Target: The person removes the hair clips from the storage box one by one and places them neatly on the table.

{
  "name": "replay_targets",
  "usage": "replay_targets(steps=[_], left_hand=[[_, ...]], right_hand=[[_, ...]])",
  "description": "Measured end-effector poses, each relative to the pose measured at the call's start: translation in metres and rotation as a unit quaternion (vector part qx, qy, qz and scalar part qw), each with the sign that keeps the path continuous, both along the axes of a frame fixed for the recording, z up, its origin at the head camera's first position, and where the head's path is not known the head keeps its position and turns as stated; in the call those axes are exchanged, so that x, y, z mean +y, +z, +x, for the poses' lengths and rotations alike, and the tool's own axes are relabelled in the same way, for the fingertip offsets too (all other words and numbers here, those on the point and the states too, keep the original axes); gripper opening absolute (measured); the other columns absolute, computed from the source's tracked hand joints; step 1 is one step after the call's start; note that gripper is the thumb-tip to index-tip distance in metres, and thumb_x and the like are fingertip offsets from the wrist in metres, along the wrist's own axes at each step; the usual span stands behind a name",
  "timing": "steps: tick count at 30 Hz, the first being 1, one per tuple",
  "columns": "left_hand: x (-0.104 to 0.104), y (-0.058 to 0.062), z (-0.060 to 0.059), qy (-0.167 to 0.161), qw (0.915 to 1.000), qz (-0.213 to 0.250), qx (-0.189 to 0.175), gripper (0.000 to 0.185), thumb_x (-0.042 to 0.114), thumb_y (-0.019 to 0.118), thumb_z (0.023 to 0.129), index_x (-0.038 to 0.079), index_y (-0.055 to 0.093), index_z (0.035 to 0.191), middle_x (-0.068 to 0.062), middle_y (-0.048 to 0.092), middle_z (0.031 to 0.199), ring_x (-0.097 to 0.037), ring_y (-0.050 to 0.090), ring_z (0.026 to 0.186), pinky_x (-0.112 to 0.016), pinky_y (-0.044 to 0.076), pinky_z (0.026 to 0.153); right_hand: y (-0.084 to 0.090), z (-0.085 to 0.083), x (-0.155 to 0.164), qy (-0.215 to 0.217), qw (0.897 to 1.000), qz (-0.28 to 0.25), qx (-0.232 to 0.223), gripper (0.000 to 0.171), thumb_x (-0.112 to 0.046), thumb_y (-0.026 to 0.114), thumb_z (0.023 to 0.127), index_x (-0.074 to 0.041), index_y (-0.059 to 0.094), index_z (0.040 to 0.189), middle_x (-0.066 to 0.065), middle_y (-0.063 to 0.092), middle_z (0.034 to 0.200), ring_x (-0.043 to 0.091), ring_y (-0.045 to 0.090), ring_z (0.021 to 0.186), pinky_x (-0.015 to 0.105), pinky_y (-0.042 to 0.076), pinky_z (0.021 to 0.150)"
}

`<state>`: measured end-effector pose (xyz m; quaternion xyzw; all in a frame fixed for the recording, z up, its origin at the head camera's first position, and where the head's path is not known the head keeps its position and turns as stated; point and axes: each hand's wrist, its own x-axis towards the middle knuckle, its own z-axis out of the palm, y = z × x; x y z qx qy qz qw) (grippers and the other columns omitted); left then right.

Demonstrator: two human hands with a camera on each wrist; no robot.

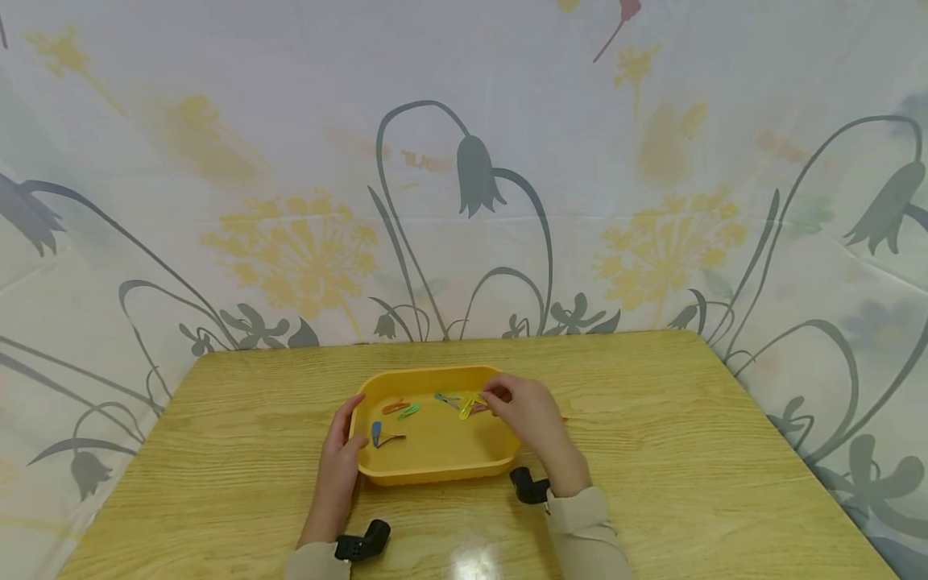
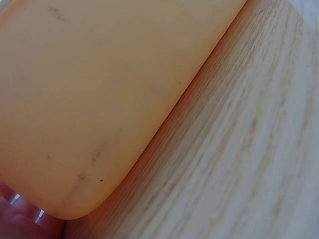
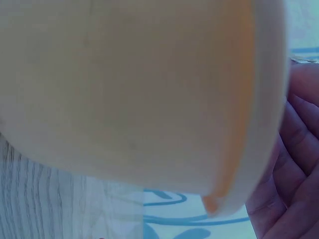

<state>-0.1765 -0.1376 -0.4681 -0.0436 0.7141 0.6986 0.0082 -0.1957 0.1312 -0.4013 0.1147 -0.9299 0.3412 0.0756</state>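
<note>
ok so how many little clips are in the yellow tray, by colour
Small hair clips in the yellow plastic tray, as far as the head view shows:
orange clip: 1
green clip: 1
blue clip: 1
dark brown clip: 1
grey-blue clip: 1
yellow clip, at the right hand: 1
Total: 6; the hand may hide more.

Staged recording corner, wooden table point(image 1: 652, 451), floral backdrop sheet point(image 1: 464, 161)

The head view looks forward and down on the yellow tray point(image 1: 435, 463) from well back, while both wrist views press close against that tray's outer wall point(image 2: 89, 99) point(image 3: 129, 89).
</note>
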Motion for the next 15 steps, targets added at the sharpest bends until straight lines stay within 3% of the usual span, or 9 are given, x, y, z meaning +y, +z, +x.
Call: replay_targets(steps=[11, 15], left_hand=[[0.001, 0.001, 0.001, 0.0, 0.9999, 0.01, -0.009, 0.059, -0.002, 0.033, 0.087, 0.025, 0.035, 0.139, 0.006, 0.012, 0.154, -0.012, 0.004, 0.141, -0.04, 0.022, 0.11], [0.001, 0.001, 0.0, 0.001, 0.9999, 0.009, 0.007, 0.06, -0.005, 0.033, 0.085, 0.021, 0.036, 0.139, 0.002, 0.013, 0.154, -0.015, 0.005, 0.141, -0.042, 0.022, 0.109]], right_hand=[[-0.006, -0.004, 0.009, -0.018, 1.0, -0.024, -0.004, 0.011, -0.02, 0.063, 0.087, -0.014, 0.069, 0.093, -0.004, 0.066, 0.081, 0.005, 0.054, 0.065, 0.022, 0.047, 0.059], [-0.007, -0.005, 0.011, -0.017, 0.999, -0.029, -0.013, 0.016, -0.022, 0.06, 0.089, -0.011, 0.069, 0.096, 0.0, 0.066, 0.08, 0.006, 0.054, 0.063, 0.023, 0.047, 0.058]])
